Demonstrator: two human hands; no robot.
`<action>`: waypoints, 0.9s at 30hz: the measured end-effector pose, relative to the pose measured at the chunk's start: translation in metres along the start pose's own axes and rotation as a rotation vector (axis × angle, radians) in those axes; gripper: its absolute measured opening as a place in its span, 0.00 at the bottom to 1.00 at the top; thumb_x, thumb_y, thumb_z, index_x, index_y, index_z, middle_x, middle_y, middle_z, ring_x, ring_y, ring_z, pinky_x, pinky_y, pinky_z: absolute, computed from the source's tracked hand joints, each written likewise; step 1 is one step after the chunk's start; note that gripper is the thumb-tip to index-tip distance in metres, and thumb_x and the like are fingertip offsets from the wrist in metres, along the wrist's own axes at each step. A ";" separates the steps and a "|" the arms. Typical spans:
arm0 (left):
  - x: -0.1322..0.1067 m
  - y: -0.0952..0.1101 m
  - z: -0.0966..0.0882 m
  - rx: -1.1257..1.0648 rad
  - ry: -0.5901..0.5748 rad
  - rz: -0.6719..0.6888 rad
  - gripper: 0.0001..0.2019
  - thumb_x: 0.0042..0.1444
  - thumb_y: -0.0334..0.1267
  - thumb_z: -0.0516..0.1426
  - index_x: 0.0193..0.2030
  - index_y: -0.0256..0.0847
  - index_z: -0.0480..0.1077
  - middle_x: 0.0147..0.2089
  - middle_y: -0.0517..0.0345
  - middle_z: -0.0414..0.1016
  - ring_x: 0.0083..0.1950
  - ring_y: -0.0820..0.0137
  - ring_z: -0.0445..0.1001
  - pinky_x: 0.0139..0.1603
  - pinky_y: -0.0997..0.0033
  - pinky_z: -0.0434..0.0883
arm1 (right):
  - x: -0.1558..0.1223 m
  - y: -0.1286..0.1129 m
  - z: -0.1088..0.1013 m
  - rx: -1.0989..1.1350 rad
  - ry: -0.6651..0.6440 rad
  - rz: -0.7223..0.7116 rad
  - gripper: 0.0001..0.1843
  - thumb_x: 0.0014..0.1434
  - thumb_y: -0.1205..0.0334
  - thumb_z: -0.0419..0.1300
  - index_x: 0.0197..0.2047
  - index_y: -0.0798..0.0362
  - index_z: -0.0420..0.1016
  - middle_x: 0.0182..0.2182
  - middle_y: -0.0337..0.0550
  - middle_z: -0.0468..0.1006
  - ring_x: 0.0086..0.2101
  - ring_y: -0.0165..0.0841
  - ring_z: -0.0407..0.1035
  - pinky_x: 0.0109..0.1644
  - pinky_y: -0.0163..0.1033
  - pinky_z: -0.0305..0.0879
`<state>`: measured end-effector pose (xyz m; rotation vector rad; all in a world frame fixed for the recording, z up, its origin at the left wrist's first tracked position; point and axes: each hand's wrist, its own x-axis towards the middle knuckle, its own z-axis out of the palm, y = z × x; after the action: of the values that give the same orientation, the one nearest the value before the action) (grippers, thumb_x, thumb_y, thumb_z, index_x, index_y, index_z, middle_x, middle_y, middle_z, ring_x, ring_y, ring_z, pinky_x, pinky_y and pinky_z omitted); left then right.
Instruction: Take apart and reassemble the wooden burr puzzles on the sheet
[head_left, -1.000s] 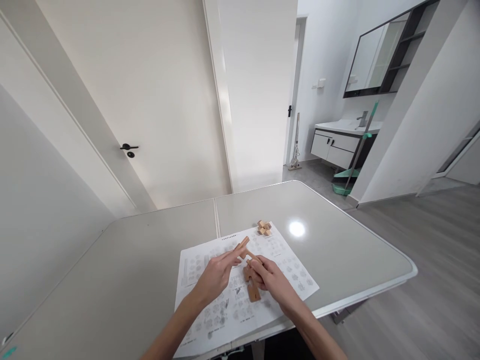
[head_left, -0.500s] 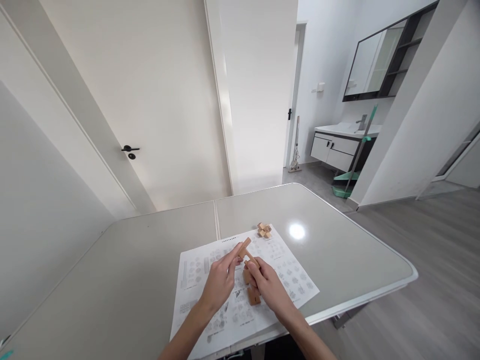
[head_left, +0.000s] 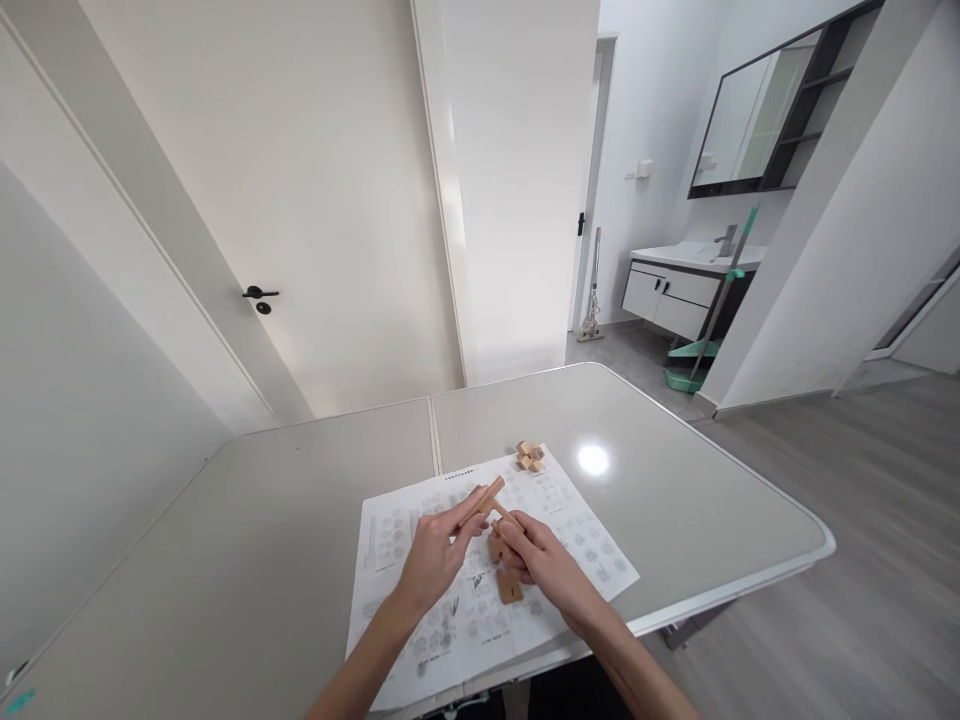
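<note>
Over a printed sheet of diagrams (head_left: 397, 640), my left hand (head_left: 431, 555) is closed on a wooden puzzle piece (head_left: 491, 492) that slants up to the right. My right hand (head_left: 544, 562) pinches another wooden puzzle piece (head_left: 508, 515), whose upper end meets or nearly meets the first one. Whether the two pieces are joined, I cannot tell. Below the fingers, a flat wooden piece with a dark slot (head_left: 509, 587) lies on the paper. A second wooden piece (head_left: 495, 548) shows just above it, partly hidden by my right hand.
An assembled wooden burr puzzle (head_left: 529, 457) sits at the sheet's far right corner. The grey table (head_left: 247, 560) has a seam and a pale rim. Beyond it are a white door (head_left: 337, 200), a sink cabinet (head_left: 671, 295), and a green broom and dustpan (head_left: 686, 380).
Both hands stay close together with the two pieces, shifting only slightly. My left fingers have moved a little along their piece, showing more of it. The camera view has tilted very slightly.
</note>
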<state>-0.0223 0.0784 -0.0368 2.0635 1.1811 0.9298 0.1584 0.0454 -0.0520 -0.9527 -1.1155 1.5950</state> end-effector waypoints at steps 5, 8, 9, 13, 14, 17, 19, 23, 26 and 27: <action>0.001 0.008 0.001 0.053 -0.010 0.068 0.21 0.72 0.43 0.52 0.70 0.55 0.65 0.57 0.54 0.82 0.41 0.64 0.84 0.40 0.69 0.78 | 0.003 0.008 0.002 -0.072 0.068 -0.058 0.27 0.62 0.32 0.57 0.36 0.50 0.68 0.22 0.28 0.53 0.23 0.27 0.45 0.25 0.34 0.45; 0.002 0.014 0.000 0.090 -0.038 0.110 0.21 0.72 0.42 0.52 0.70 0.58 0.64 0.55 0.58 0.83 0.45 0.65 0.84 0.45 0.68 0.77 | 0.002 0.007 0.001 -0.048 0.043 -0.054 0.27 0.61 0.32 0.58 0.35 0.50 0.67 0.22 0.28 0.53 0.23 0.27 0.45 0.25 0.34 0.44; 0.002 0.015 0.000 0.106 -0.047 0.121 0.21 0.72 0.42 0.52 0.70 0.59 0.64 0.53 0.59 0.84 0.45 0.65 0.84 0.46 0.68 0.77 | 0.001 0.006 0.001 -0.035 0.028 -0.051 0.27 0.61 0.32 0.59 0.34 0.50 0.67 0.22 0.27 0.53 0.23 0.27 0.45 0.25 0.34 0.43; 0.001 0.009 0.005 0.154 -0.016 0.166 0.21 0.72 0.40 0.52 0.70 0.59 0.64 0.50 0.61 0.85 0.43 0.66 0.84 0.45 0.68 0.78 | -0.001 0.001 -0.001 -0.005 -0.004 -0.050 0.27 0.61 0.32 0.59 0.35 0.50 0.67 0.21 0.27 0.53 0.23 0.27 0.44 0.25 0.34 0.43; 0.000 0.006 0.007 0.156 0.010 0.179 0.21 0.72 0.40 0.52 0.70 0.59 0.65 0.52 0.60 0.84 0.44 0.65 0.84 0.46 0.68 0.78 | -0.002 0.001 -0.001 0.000 -0.008 -0.049 0.27 0.62 0.33 0.59 0.36 0.50 0.68 0.21 0.27 0.53 0.23 0.27 0.44 0.25 0.34 0.43; -0.003 -0.005 0.013 0.152 0.057 0.195 0.21 0.71 0.39 0.53 0.69 0.57 0.66 0.55 0.58 0.83 0.46 0.65 0.84 0.47 0.67 0.78 | -0.002 0.003 0.000 0.017 -0.008 -0.050 0.27 0.61 0.33 0.59 0.36 0.50 0.67 0.21 0.27 0.54 0.22 0.26 0.45 0.25 0.34 0.44; -0.003 -0.009 0.015 0.151 0.047 0.182 0.21 0.71 0.40 0.54 0.68 0.56 0.67 0.54 0.59 0.84 0.44 0.65 0.84 0.47 0.66 0.79 | -0.002 0.004 0.000 0.033 -0.009 -0.045 0.27 0.60 0.32 0.60 0.35 0.50 0.67 0.21 0.27 0.54 0.22 0.26 0.44 0.25 0.34 0.42; -0.001 -0.004 0.013 0.149 -0.009 0.162 0.20 0.71 0.40 0.53 0.68 0.58 0.67 0.54 0.59 0.83 0.45 0.65 0.83 0.46 0.66 0.79 | -0.005 0.002 -0.003 0.088 -0.034 -0.025 0.27 0.60 0.34 0.62 0.36 0.51 0.68 0.21 0.27 0.54 0.23 0.26 0.44 0.25 0.34 0.42; 0.000 0.004 0.010 0.176 -0.041 0.176 0.21 0.72 0.41 0.52 0.69 0.60 0.64 0.61 0.60 0.79 0.53 0.62 0.82 0.50 0.64 0.78 | -0.009 -0.002 -0.006 0.146 -0.063 -0.016 0.24 0.63 0.38 0.62 0.36 0.52 0.69 0.22 0.28 0.54 0.23 0.25 0.43 0.25 0.34 0.42; -0.001 0.006 0.009 0.196 -0.042 0.182 0.22 0.72 0.41 0.51 0.70 0.61 0.63 0.62 0.59 0.78 0.54 0.62 0.82 0.50 0.64 0.78 | -0.009 -0.004 -0.007 0.166 -0.072 -0.009 0.23 0.64 0.39 0.62 0.36 0.52 0.69 0.22 0.28 0.55 0.23 0.25 0.43 0.25 0.34 0.42</action>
<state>-0.0126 0.0739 -0.0378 2.3673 1.1148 0.8779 0.1687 0.0386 -0.0498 -0.7850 -1.0169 1.6973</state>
